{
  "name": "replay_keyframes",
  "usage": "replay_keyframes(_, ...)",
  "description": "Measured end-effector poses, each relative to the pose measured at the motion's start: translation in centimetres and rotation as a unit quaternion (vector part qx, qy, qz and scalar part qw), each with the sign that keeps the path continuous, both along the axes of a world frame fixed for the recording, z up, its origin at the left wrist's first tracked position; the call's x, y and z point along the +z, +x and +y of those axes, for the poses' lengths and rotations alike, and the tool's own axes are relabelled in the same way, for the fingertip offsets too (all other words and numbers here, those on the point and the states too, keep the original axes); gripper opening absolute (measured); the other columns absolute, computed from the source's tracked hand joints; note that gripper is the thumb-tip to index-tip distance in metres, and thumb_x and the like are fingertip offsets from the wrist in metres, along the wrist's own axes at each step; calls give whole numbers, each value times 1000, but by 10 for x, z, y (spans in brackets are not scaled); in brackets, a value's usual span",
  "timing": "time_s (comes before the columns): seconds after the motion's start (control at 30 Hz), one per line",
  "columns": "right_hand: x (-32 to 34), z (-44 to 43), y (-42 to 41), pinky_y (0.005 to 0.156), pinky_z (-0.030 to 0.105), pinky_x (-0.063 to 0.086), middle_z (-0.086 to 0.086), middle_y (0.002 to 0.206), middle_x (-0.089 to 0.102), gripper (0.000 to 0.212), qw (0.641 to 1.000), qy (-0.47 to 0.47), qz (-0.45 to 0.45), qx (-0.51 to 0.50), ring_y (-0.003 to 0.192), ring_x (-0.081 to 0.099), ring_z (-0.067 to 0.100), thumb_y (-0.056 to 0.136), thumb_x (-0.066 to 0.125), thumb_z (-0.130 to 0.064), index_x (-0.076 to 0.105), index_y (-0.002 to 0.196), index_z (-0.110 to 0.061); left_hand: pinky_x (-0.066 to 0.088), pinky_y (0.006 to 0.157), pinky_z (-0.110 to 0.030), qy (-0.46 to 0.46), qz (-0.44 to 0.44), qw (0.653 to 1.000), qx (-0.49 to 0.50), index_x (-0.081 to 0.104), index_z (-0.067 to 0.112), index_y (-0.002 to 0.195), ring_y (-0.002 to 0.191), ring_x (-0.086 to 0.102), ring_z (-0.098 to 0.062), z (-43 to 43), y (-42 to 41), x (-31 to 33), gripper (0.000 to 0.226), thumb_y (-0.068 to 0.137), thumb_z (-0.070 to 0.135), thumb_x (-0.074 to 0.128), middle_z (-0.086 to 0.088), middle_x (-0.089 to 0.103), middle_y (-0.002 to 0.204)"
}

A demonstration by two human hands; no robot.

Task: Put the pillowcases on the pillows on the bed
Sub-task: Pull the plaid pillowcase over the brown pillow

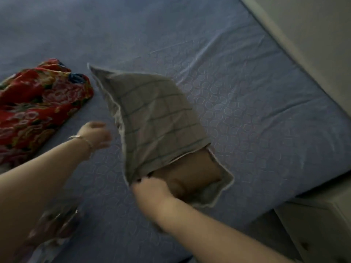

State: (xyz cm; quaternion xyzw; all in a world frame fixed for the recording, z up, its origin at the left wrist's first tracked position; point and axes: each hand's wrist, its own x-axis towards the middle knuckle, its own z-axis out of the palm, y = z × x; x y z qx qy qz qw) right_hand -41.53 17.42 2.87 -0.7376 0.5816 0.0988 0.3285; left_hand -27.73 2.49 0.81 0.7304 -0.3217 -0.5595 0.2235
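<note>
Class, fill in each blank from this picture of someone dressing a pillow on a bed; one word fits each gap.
1. The grey checked pillowcase partly covers a ____ pillow.
2. The right hand grips the open edge of the ____.
3. The bed sheet is coloured ____.
4. A red floral cloth lies on the pillowcase's ____ side.

Missing words: brown; pillowcase; blue; left.

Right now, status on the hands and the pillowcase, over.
Right hand pinches grey pillowcase at its open end. Left hand blurred, beside it, grip unclear. Brown pillow partly out. Red floral cloth lies aside.
</note>
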Motion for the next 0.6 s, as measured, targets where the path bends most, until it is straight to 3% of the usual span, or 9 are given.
replay_keyframes(0.07, -31, 5, 2, 82, 31, 45, 14, 118, 61, 28, 981, 163, -108, 13, 107, 58, 31, 91, 47, -14, 64, 113, -14, 52, 52, -31, 98, -84, 988, -85, 53, 5, 115, 61, 61, -23, 21, 24, -22, 24, 92, 0, 49, -14, 56, 83)
replay_keyframes(0.1, -40, 5, -7, 85, 31, 45, 11, 121, 61, 29, 977, 176, -121, -17, 109, 56, 30, 90, 46, -14, 64, 114, -17, 50, 59, -34, 104, -138, 975, -138, 56, 2, 113, 69, 59, -25, 32, 29, -36, 23, 90, 1, 52, -15, 58, 85)
replay_keyframes(0.17, -66, 2, -36, 87, 31, 44, 6, 121, 61, 30, 980, 110, -95, -138, 110, 56, 28, 90, 44, -15, 63, 112, -22, 49, 71, -36, 56, -226, 944, -234, 59, -1, 112, 81, 57, -28, 55, 26, -59, 27, 86, 4, 57, -15, 59, 91)
replay_keyframes(0.27, -98, -2, -84, 87, 31, 44, 6, 124, 55, 28, 965, 1, 0, -262, 111, 53, 26, 92, 46, -21, 56, 119, -20, 45, 85, -33, -31, -271, 881, -386, 53, 11, 121, 103, 54, -29, 92, -4, -84, 38, 85, 19, 59, -9, 51, 119)
replay_keyframes(0.37, -119, -8, -119, 102, 38, 38, 10, 139, 33, 57, 967, 0, 116, -227, 127, 37, 28, 90, 55, -38, 32, 139, -20, 42, 92, -36, -112, -332, 767, -538, 40, 24, 130, 120, 41, -25, 117, -47, -103, 51, 84, 38, 57, -3, 38, 130)
replay_keyframes(0.43, -130, -11, -128, 108, 40, 32, 12, 145, 20, 67, 969, 34, 159, -186, 133, 27, 31, 88, 54, -47, 24, 143, -23, 39, 94, -38, -99, -378, 723, -570, 34, 22, 134, 124, 37, -27, 124, -71, -112, 48, 90, 32, 50, -3, 36, 135)
replay_keyframes(0.47, -134, -13, -128, 108, 41, 31, 13, 146, 19, 66, 971, 29, 167, -170, 134, 25, 31, 88, 53, -49, 26, 142, -24, 39, 93, -37, -74, -400, 728, -553, 36, 18, 132, 122, 39, -27, 123, -78, -116, 41, 92, 24, 47, -5, 39, 134)
replay_keyframes(0.53, -138, -24, -124, 107, 41, 29, 14, 144, 23, 54, 973, -23, 172, -151, 133, 27, 32, 90, 51, -45, 36, 135, -20, 41, 87, -35, -48, -400, 778, -483, 42, 10, 121, 114, 47, -29, 116, -84, -118, 29, 92, 12, 42, -9, 51, 124)
replay_keyframes(0.6, -138, -38, -119, 103, 39, 30, 14, 139, 32, 37, 974, -72, 180, -118, 128, 32, 31, 92, 49, -35, 47, 124, -15, 45, 77, -35, -142, -331, 809, -465, 48, 8, 107, 96, 57, -30, 115, -81, -123, 21, 87, 12, 44, -11, 59, 105)
